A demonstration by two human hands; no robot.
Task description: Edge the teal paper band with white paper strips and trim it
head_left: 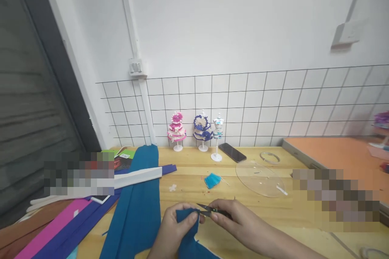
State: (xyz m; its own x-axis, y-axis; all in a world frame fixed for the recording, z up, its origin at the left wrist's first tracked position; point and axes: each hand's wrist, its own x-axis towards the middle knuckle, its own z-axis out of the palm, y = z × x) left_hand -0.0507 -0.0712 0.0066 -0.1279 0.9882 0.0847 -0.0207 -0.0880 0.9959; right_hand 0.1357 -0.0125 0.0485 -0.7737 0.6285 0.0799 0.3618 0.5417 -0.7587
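Note:
Near the table's front edge, my left hand pinches a piece of teal-blue fabric between thumb and fingers. My right hand grips a small pair of dark scissors, blades parted and pointing left. The lower blade meets the fabric's edge beside my left fingertips; whether it is cutting cannot be made out. The fabric hangs down past the bottom of the view. Left of my hands lies a wide strip of the same blue cloth. Beyond them sits a small turquoise pleated piece with a loose thread.
Three small dress-form stands, one with a pink outfit, line the back beside a phone. A clear round disc and a ring lie right. Fabric strips, including a magenta one, heap left. An orange surface adjoins at right.

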